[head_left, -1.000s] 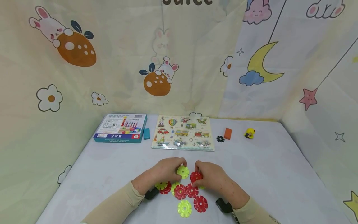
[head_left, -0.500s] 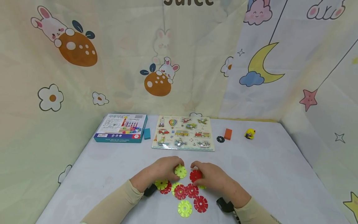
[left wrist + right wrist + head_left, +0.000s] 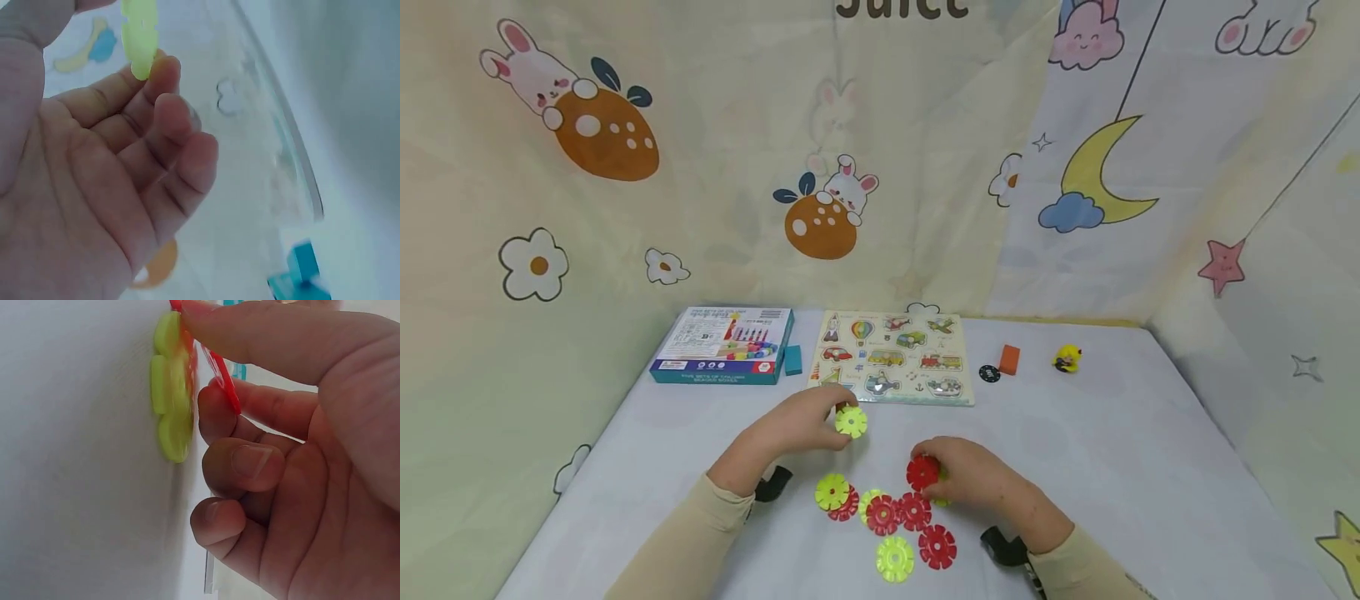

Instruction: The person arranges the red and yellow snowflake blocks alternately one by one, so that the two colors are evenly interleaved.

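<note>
My left hand (image 3: pixel 793 425) pinches a yellow-green notched building disc (image 3: pixel 851 422) between thumb and fingers, just in front of the picture board. The left wrist view shows that disc (image 3: pixel 140 37) edge-on at the fingertips. Over the back of the disc group, my right hand (image 3: pixel 973 479) pinches a red notched disc (image 3: pixel 922 472). In the right wrist view the red disc (image 3: pixel 224 381) stands tilted between thumb and fingers, beside another yellow-green disc (image 3: pixel 172 394). Between the forearms lie several more discs, among them a red one (image 3: pixel 937 547) and a yellow-green one (image 3: pixel 895 558), some overlapping.
A picture puzzle board (image 3: pixel 891 358) lies at the back, left of it a teal block (image 3: pixel 793 360) and a flat box (image 3: pixel 722 344). Farther right are a black round chip (image 3: pixel 989 373), an orange block (image 3: pixel 1010 360) and a small yellow figure (image 3: pixel 1067 358).
My left hand has moved left and away from the body with the yellow-green disc, uncovering the discs at the group's left side. The right hand has stayed nearly in place with the red disc.
</note>
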Available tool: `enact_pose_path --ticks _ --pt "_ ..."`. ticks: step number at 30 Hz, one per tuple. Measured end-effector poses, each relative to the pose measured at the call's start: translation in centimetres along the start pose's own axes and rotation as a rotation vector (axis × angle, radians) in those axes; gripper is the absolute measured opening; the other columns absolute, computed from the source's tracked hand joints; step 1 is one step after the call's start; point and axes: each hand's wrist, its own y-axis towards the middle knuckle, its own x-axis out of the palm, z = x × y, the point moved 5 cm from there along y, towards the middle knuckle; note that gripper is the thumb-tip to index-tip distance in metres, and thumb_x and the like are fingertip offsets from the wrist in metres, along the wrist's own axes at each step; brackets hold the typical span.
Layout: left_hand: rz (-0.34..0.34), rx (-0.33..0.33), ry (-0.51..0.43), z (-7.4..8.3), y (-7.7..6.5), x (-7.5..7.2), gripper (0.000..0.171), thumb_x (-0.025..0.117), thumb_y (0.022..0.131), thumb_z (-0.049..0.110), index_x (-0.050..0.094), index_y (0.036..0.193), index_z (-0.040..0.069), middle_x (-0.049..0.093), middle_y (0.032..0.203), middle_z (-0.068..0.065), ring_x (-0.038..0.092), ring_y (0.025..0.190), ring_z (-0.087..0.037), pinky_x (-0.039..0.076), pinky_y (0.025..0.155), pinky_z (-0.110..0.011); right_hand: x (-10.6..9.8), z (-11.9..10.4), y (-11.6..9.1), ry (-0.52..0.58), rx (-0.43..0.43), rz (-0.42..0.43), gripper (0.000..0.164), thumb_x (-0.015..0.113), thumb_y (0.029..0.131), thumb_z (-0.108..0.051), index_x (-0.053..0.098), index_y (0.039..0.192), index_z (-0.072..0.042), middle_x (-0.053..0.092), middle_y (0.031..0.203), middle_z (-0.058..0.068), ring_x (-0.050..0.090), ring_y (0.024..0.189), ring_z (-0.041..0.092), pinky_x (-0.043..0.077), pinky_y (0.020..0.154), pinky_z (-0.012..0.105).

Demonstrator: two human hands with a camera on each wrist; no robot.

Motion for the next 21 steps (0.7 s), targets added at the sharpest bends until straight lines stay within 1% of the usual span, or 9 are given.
enact_pose_path --ticks 2,6,9,11,14,18,21 --pt "0.033 -0.018 -0.014 -1.1 -0.5 -0.7 0.043 0.078 0.074 0.032 0.061 0.112 0.022 0.055 0.096 0.01 0.051 0.086 -0.015 0.046 0.073 -0.031 0.1 0.1 0.1 0.003 -0.008 -0.003 0.049 0.08 0.073 -0.037 0.063 0.117 -0.022 0.059 0.106 -0.01 0.052 0.091 0.009 0.049 0.079 0.034" --pt "0.084 -0.096 -0.027 -3.9 -1.9 -1.6 0.043 0.079 0.073 0.033 0.062 0.111 0.022 0.055 0.094 0.009 0.05 0.084 -0.015 0.045 0.07 -0.031 0.3 0.3 0.2 0.015 -0.005 -0.009 0.049 0.078 0.074 -0.042 0.063 0.117 -0.025 0.058 0.103 -0.013 0.051 0.088 0.007 0.048 0.078 0.033" --pt "0.103 -0.158 -0.045 -6.3 -3.3 -1.7 0.044 0.08 0.073 0.032 0.062 0.111 0.023 0.055 0.094 0.008 0.05 0.081 -0.016 0.045 0.068 -0.031 0.8 0.4 0.0 0.028 0.002 -0.01 0.049 0.078 0.073 -0.043 0.063 0.116 -0.026 0.058 0.102 -0.015 0.051 0.088 0.006 0.048 0.079 0.034" --pt "0.11 -0.19 -0.058 -7.5 -3.9 -1.8 0.044 0.081 0.072 0.031 0.061 0.111 0.023 0.055 0.094 0.007 0.05 0.08 -0.016 0.045 0.067 -0.03 0.9 0.4 0.0 0.027 -0.002 -0.007 0.048 0.078 0.074 -0.043 0.062 0.116 -0.027 0.058 0.102 -0.015 0.05 0.088 0.006 0.048 0.079 0.034" --pt "0.109 -0.247 -0.054 -9.0 -4.4 -2.4 0.046 0.081 0.072 0.033 0.061 0.112 0.023 0.056 0.096 0.005 0.05 0.082 -0.017 0.046 0.068 -0.031 0.7 0.5 -0.1 0.022 -0.011 -0.001 0.047 0.077 0.074 -0.044 0.062 0.115 -0.028 0.057 0.102 -0.016 0.05 0.088 0.006 0.048 0.079 0.034" --pt "0.081 -0.318 -0.017 -10.6 -4.7 -3.0 0.05 0.082 0.07 0.036 0.061 0.112 0.019 0.056 0.094 0.002 0.05 0.083 -0.018 0.047 0.071 -0.033 0.6 0.7 0.1 0.02 -0.007 0.006 0.046 0.077 0.073 -0.046 0.061 0.114 -0.031 0.057 0.102 -0.017 0.05 0.089 0.005 0.048 0.079 0.034" --pt "0.057 -0.349 -0.001 -11.8 -5.1 -3.0 0.05 0.083 0.068 0.037 0.061 0.11 0.019 0.055 0.09 0.001 0.05 0.082 -0.018 0.046 0.072 -0.034 0.6 0.6 0.3 0.025 -0.006 0.01 0.046 0.077 0.073 -0.047 0.061 0.113 -0.032 0.057 0.102 -0.017 0.05 0.089 0.005 0.048 0.079 0.034"
